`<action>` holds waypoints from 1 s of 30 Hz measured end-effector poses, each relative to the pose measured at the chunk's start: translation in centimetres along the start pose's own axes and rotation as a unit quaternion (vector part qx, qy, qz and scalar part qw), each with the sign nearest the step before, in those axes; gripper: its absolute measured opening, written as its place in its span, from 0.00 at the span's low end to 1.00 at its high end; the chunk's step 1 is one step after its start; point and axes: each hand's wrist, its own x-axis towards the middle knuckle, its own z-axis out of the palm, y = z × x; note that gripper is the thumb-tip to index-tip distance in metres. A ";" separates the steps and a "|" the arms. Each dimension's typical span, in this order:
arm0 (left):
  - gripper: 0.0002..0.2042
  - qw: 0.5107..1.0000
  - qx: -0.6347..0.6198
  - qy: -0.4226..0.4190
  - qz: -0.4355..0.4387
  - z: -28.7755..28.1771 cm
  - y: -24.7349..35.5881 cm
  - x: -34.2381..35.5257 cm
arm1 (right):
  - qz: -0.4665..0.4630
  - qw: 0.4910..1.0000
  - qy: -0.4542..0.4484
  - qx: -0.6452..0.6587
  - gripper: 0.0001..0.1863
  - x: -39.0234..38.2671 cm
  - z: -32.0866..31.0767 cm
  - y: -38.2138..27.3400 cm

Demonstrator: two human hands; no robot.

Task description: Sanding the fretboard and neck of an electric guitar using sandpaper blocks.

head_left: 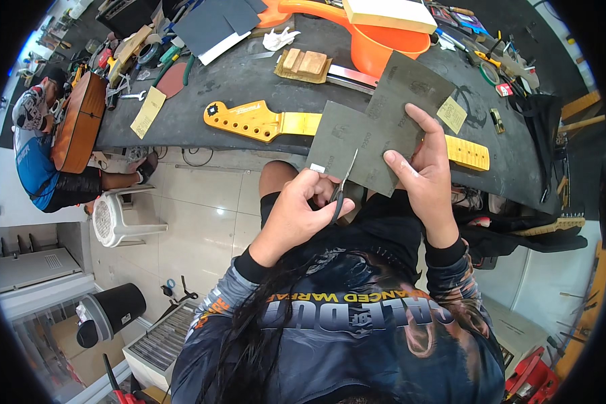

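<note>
My left hand point(297, 212) is closed round the black handles of a pair of scissors point(340, 195). The scissors' blades sit at a cut in a dark grey sheet of sandpaper point(411, 101), whose two parts spread apart above the cut. Holding the right part, my right hand point(425, 172) has its thumb on the front and its other fingers partly hidden behind the sheet. Beyond the sheet, a yellow-amber guitar neck point(266, 122) lies along the table's near edge. Its headstock points left, and the sandpaper covers its middle.
On the dark workbench point(229, 84) stand an orange plastic dipper point(377, 50) and wooden sanding blocks point(305, 62). Tools crowd the far left. A person point(37, 148) holds an acoustic guitar point(79, 124) at the left, near a white stool point(118, 219). A black bin point(118, 311) stands lower left.
</note>
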 end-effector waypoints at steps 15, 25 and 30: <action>0.16 0.998 0.052 0.023 -0.009 0.4 1.3 0.4 | -0.004 1.000 -0.014 0.003 0.40 -0.5 0.3 0.0; 0.16 0.999 0.023 0.041 0.023 0.8 0.6 1.1 | 0.017 0.999 -0.041 0.001 0.40 -0.6 0.2 0.2; 0.14 0.998 0.027 0.049 0.028 1.0 0.9 1.3 | 0.011 1.000 -0.028 0.002 0.40 -0.5 0.2 0.2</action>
